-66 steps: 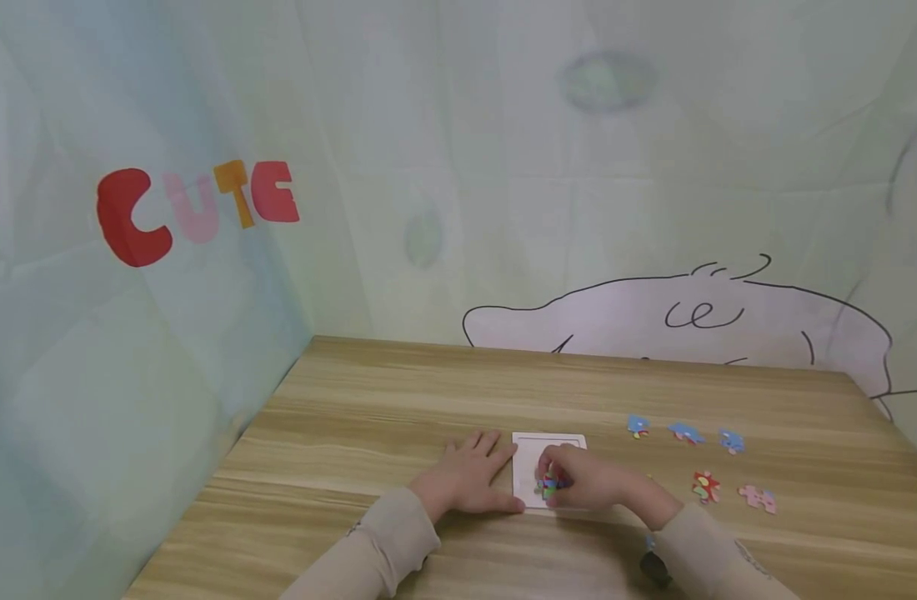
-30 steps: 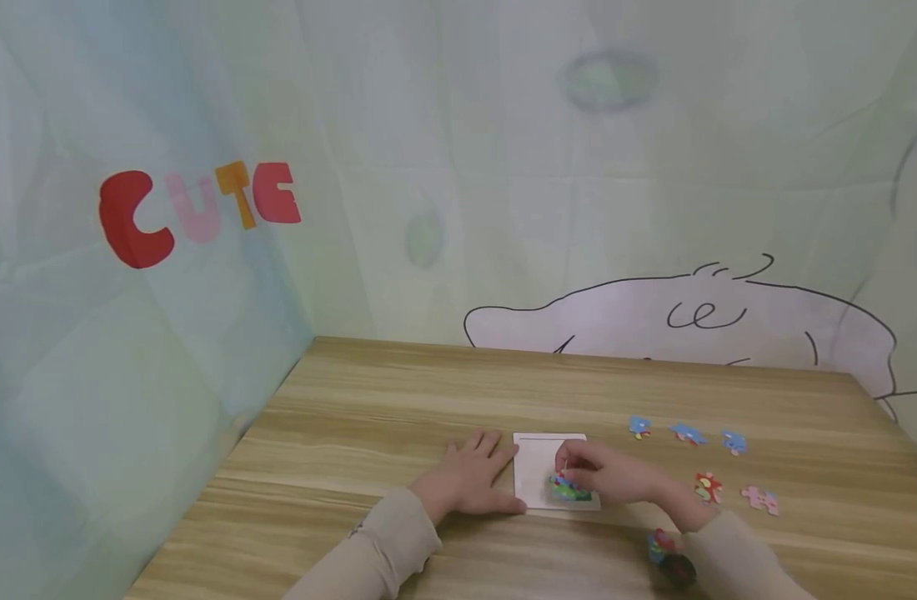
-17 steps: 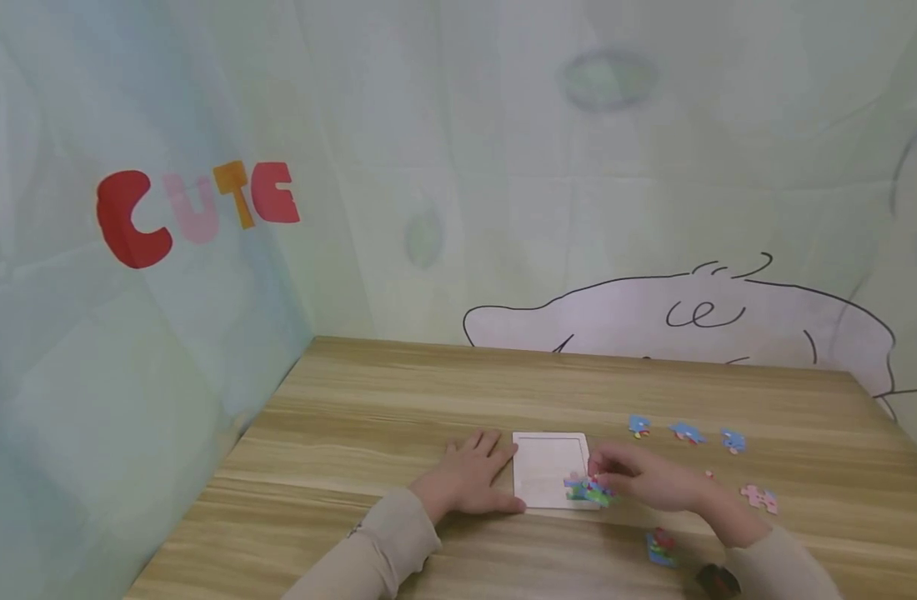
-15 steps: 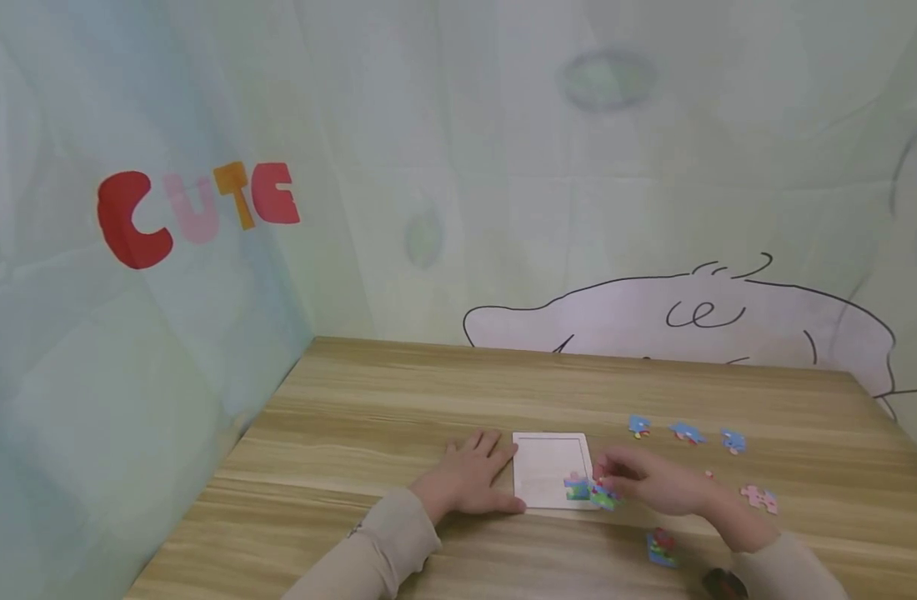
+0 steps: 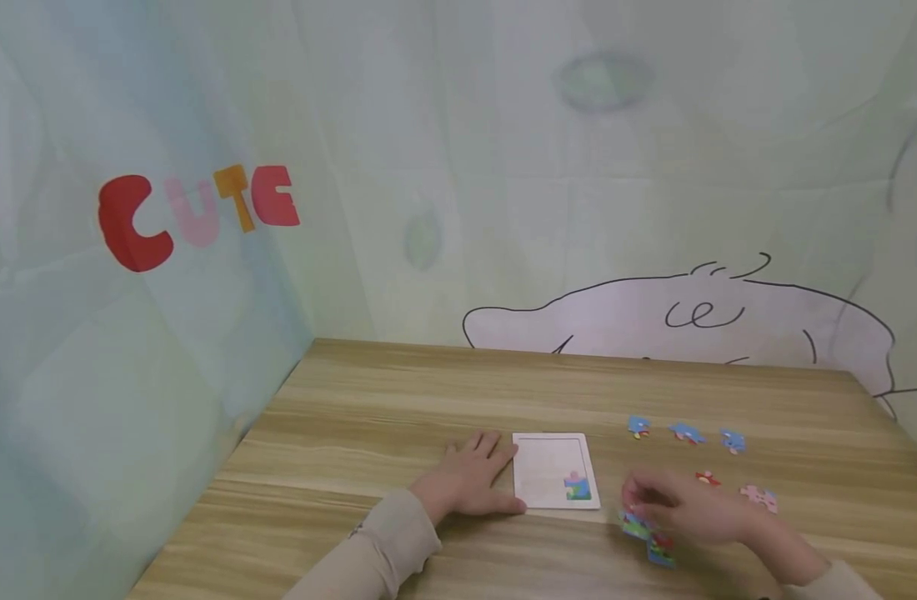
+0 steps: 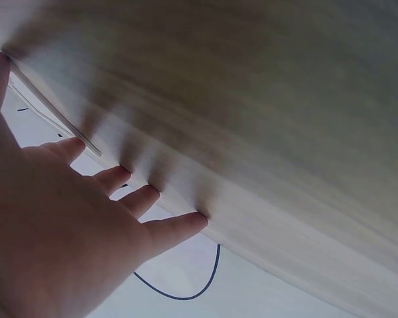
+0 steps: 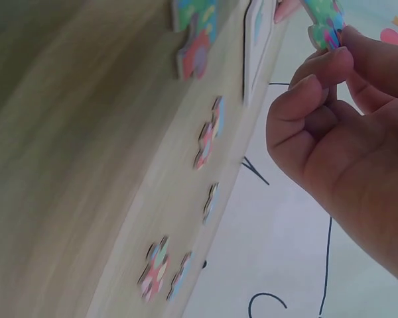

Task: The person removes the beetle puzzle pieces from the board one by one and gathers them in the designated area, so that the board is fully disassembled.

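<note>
My left hand (image 5: 469,479) rests spread on the table, its fingertips and thumb at the left edge of a white puzzle tray (image 5: 541,467). One blue and green jigsaw piece (image 5: 578,488) with a pink knob lies in the tray's near right corner. Right of the tray, my right hand (image 5: 687,504) pinches another green and blue jigsaw piece (image 5: 633,524) between thumb and fingers; the right wrist view shows this held piece (image 7: 325,23) tilted above the table. Just below it in the head view lies a blue, green and red piece (image 5: 660,551).
Three blue pieces (image 5: 687,433) lie in a row at the far right of the wooden table (image 5: 398,392). A red and yellow piece (image 5: 706,478), partly hidden by my right hand, and a pink piece (image 5: 759,497) lie nearer. Printed cloth walls stand behind and left.
My right hand has carried its jigsaw piece from over the tray rightward and nearer to me, beside the blue, green and red piece. The corner piece is now uncovered. My left hand has stayed put.
</note>
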The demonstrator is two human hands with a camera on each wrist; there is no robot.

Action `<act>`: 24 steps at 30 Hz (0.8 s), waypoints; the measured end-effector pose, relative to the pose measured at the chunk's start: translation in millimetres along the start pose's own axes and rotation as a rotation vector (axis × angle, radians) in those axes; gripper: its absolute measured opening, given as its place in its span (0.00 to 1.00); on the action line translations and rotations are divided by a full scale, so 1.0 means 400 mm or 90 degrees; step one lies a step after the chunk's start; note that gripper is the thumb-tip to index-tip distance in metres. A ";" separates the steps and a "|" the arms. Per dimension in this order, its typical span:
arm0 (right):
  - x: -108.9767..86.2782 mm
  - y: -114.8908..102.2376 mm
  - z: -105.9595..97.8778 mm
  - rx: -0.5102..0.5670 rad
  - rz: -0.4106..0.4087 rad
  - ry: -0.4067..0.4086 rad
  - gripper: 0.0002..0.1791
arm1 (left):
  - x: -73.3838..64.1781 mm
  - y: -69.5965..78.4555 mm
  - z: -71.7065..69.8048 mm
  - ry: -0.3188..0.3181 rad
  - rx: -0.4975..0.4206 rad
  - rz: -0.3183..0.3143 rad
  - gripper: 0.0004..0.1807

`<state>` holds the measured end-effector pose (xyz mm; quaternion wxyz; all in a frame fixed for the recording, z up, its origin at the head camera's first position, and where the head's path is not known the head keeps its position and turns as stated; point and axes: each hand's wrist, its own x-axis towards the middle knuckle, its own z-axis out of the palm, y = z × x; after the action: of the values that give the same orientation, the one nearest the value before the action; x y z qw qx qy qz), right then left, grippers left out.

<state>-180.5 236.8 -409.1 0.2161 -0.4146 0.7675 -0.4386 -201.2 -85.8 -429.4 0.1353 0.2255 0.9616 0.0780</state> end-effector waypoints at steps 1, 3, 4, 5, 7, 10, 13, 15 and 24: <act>-0.007 0.002 0.001 -0.008 -0.004 0.001 0.04 | 0.000 0.000 0.000 0.003 -0.001 -0.001 0.47; -0.021 0.007 0.002 -0.039 -0.008 0.011 0.03 | -0.001 0.001 0.000 0.003 0.000 -0.002 0.47; -0.028 0.010 0.002 -0.051 -0.008 0.015 0.03 | -0.001 0.001 0.000 0.003 0.001 -0.002 0.47; -0.036 0.012 0.002 -0.056 -0.006 0.015 0.03 | -0.001 0.001 0.001 0.003 0.002 -0.003 0.47; -0.051 0.017 0.001 -0.069 0.004 0.020 0.03 | -0.002 0.002 -0.001 0.005 0.001 -0.002 0.47; -0.070 0.025 0.000 -0.089 0.006 0.024 0.03 | -0.005 0.003 -0.002 0.007 0.003 0.000 0.47; -0.087 0.031 -0.002 -0.101 -0.003 0.023 0.05 | -0.006 0.003 -0.003 0.008 0.006 -0.001 0.47; -0.097 0.033 -0.003 -0.119 -0.012 0.027 0.06 | -0.006 0.003 -0.003 0.009 0.007 -0.001 0.46; -0.143 0.044 -0.016 -0.202 -0.027 0.053 0.09 | -0.009 0.007 -0.006 0.010 0.005 0.000 0.47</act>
<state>-160.7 291.9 -422.7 0.1068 -0.4409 0.8266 -0.3331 -197.8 -85.2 -425.6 0.1265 0.2251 0.9631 0.0759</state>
